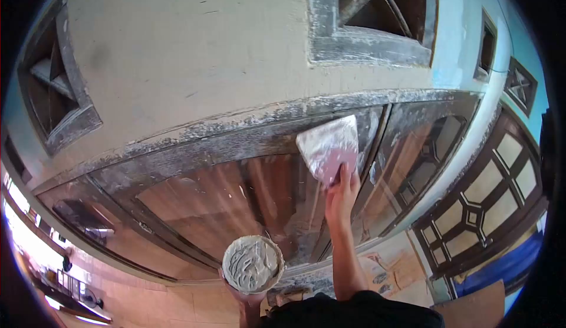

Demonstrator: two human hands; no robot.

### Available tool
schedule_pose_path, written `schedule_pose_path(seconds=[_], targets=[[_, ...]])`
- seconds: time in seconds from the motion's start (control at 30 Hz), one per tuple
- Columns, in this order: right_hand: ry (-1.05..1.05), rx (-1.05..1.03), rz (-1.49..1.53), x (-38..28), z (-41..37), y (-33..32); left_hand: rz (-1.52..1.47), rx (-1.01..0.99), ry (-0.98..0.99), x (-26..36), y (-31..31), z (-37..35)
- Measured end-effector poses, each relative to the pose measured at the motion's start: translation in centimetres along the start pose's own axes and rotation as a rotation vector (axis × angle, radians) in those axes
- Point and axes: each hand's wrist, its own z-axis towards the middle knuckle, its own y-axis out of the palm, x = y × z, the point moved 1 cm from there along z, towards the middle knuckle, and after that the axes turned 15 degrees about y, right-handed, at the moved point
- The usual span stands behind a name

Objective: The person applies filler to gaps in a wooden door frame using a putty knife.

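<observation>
My right hand (342, 196) is closed around the lower corner of a flat, pinkish scraper blade (331, 148) smeared with pale paste. The blade lies against or close over the upper rail of a dark wooden window frame (236, 145). Low in the view, my left hand (243, 294) holds a round container of grey-white putty (253, 265) from below, with most of its fingers hidden under it. The putty surface shows swirled ridges.
Glass panes (200, 204) fill the window frame. Above is a beige wall (194, 45) with a vent opening (383, 3). A dark lattice door (480, 201) stands at the right, near a blue covering (501, 269). Tiled floor (159, 304) shows below.
</observation>
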Motion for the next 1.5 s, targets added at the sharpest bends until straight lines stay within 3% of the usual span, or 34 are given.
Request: schedule_pose_path(seconds=[0.03, 0.13, 0.2, 0.23, 0.3, 0.33, 0.37, 0.43, 0.47, 0.5, 0.57, 0.63, 0.73, 1.07, 1.5], targets=[[-0.044, -0.133, -0.016, 0.8, -0.6, 0.2, -0.005, 0.008, 0.014, 0.0, -0.1, 0.0], [0.126, -0.255, 0.005, 1.9, -2.5, 2.3, -0.053, 0.086, -0.049, 0.4, -0.7, 0.0], [0.418, -0.530, 0.075, 2.2, -2.7, 4.2, -0.039, 0.049, -0.025, 0.5, -0.9, 0.0], [0.429, -0.533, 0.078, 2.3, -3.1, 5.6, -0.028, 0.000, -0.009, 0.5, -1.2, 0.0], [0.617, -0.425, 0.055, 2.6, -3.8, 8.1, 0.014, 0.100, -0.031, 0.8, -2.3, 0.1], [0.643, -0.591, 0.050, 2.7, -3.9, 8.3, -0.034, 0.054, -0.013, 0.8, -2.2, -0.1], [0.654, -0.601, 0.055, 3.2, -4.1, 8.9, -0.080, 0.010, 0.011, 1.2, -2.2, -0.4], [0.884, -0.682, 0.143, 4.2, -4.1, 10.2, -0.098, 0.010, 0.009, 1.8, -2.0, -0.8], [0.913, -0.871, 0.234, 4.9, -3.7, 10.4, -0.118, 0.009, -0.001, 2.0, -2.0, -1.0], [0.920, -0.874, 0.236, 5.2, -3.9, 10.7, -0.116, 0.013, 0.006, 2.2, -2.2, -1.1], [1.010, -0.676, 0.106, 4.9, -4.6, 12.0, 0.005, -0.076, 0.111, 2.6, -2.7, -1.0], [1.067, -0.660, 0.138, 5.1, -4.7, 12.3, -0.057, -0.019, 0.089, 2.8, -3.2, -0.9], [1.257, -0.848, 0.582, 7.0, -3.9, 11.9, -0.124, 0.059, 0.071, 3.0, -3.9, -0.8], [1.375, -0.735, 1.290, 6.8, -3.5, 10.8, -0.085, 0.111, 0.064, 2.5, -3.5, -0.5], [1.177, -0.681, 1.415, 3.5, -2.4, 8.6, -0.065, 0.130, 0.037, 1.8, -3.5, 0.1]])
